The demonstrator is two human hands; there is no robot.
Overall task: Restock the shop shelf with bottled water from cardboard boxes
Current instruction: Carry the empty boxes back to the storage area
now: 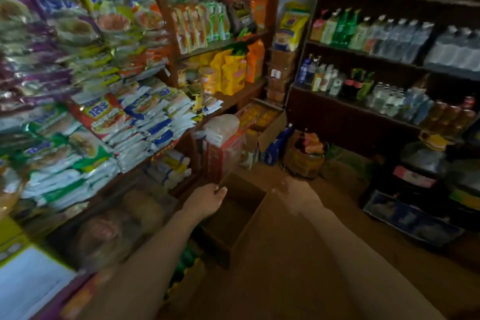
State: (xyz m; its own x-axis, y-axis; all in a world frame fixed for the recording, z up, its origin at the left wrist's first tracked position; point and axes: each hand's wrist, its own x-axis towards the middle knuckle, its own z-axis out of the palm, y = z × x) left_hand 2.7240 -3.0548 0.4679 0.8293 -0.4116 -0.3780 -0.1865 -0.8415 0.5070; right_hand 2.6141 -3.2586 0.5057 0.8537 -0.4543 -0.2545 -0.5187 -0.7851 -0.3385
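An open cardboard box sits low in the aisle, and its inside looks dark and empty. My left hand curls its fingers over the box's far left rim. My right hand is motion-blurred at the box's far right corner; its grip is unclear. Bottled water stands in rows on the dark wooden shelf at the right, with more shrink-wrapped bottles beside them. Small bottles fill the shelf below.
Noodle and snack packets crowd the left shelves. A red carton in plastic wrap stands just behind the box. A filled basket, a large water jug and a blue crate stand on the brown floor.
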